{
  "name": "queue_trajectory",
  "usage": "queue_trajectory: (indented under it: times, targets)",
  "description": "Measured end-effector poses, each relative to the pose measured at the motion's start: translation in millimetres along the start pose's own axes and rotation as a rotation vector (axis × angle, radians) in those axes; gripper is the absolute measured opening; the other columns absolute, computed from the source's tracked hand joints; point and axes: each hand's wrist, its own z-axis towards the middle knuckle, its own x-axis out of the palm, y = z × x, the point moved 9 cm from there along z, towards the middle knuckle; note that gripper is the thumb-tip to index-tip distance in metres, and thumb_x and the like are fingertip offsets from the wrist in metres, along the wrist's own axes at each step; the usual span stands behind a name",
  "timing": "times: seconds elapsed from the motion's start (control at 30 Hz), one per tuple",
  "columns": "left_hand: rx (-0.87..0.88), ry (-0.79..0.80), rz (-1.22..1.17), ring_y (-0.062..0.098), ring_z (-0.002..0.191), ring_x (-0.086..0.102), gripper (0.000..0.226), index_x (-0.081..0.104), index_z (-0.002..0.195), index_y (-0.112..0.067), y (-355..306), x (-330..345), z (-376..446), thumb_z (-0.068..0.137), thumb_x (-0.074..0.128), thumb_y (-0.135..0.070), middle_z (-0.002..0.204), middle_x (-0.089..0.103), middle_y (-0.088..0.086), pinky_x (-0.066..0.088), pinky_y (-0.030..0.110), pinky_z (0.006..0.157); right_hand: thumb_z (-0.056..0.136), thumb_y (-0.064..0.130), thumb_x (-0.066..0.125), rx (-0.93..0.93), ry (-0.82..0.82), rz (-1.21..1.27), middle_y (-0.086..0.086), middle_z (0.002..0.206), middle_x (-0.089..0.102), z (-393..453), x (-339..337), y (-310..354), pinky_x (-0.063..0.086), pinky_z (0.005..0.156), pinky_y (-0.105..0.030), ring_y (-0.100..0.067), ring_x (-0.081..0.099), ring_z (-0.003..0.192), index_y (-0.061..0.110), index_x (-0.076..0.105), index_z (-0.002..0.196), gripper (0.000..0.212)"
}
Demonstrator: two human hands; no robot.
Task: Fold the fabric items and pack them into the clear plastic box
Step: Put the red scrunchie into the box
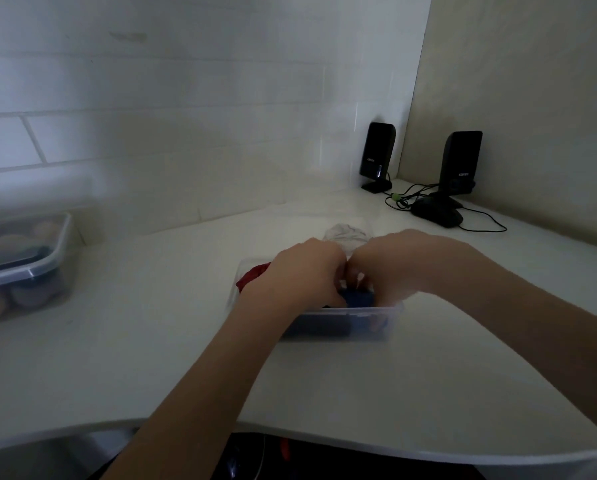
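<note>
Both hands are down in the clear plastic box (376, 318) on the white counter (411, 393): the left hand (307, 275) and right hand (390, 268) pinch a bunched blue cloth (357, 298) with curled fingers. A crumpled red cloth (253, 276) lies at the box's left end.

Box (376, 311) mid-counter (151, 358); speakers (376, 150) behind right; container (30, 268) far left.

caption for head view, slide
Both hands press a blue fabric into the clear plastic box, red fabric alongside.
</note>
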Motion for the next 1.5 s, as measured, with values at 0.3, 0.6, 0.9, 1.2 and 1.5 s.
queue_trajectory:
  times: [0.3,0.6,0.9,1.2,1.5]
  targets:
    - [0.116,0.012,-0.162,0.018,0.082,0.059,0.025,0.063,0.102,-0.015,0,6,-6,0.082,0.067,-0.029,0.095,0.067,0.004,0.047,0.03,0.073,0.08,0.026,0.06,-0.063,-0.088,0.563,0.005,0.088,0.061,-11,-6,-14,0.042,0.051,-0.017,-0.013,0.053,0.065,0.028,0.049,0.101,0.024]
    - [0.029,0.062,-0.261,0.014,0.057,0.043,0.034,0.058,0.07,-0.012,4,11,-11,0.09,0.051,-0.039,0.066,0.053,0.005,0.031,0.025,0.053,0.081,0.044,0.065,-0.128,-0.103,0.603,0.009,0.097,0.058,-16,-1,-15,0.039,0.045,-0.009,0.002,0.054,0.052,0.022,0.061,0.105,0.033]
    - [0.025,-0.175,-0.213,0.012,0.059,0.05,0.02,0.074,0.086,-0.014,8,-6,-9,0.085,0.063,-0.03,0.076,0.066,0.005,0.044,0.025,0.06,0.073,0.039,0.073,-0.051,-0.257,0.42,0.008,0.086,0.059,-5,-3,-13,0.042,0.058,-0.026,-0.018,0.057,0.08,0.03,0.055,0.073,0.02]
    - [0.054,-0.247,-0.228,0.02,0.077,0.062,0.02,0.074,0.092,-0.016,7,-11,-14,0.086,0.061,-0.028,0.088,0.071,0.007,0.052,0.032,0.075,0.073,0.055,0.065,-0.071,-0.33,0.165,0.01,0.09,0.065,-13,-15,-3,0.042,0.063,-0.026,-0.015,0.056,0.084,0.039,0.066,0.1,0.031]
    - [0.046,-0.33,-0.22,0.017,0.081,0.063,0.018,0.072,0.09,-0.018,7,-24,-28,0.086,0.058,-0.029,0.09,0.071,0.002,0.051,0.03,0.076,0.066,0.062,0.068,-0.071,-0.121,0.069,0.017,0.1,0.07,-3,0,1,0.048,0.068,-0.026,-0.014,0.062,0.086,0.05,0.063,0.107,0.043]
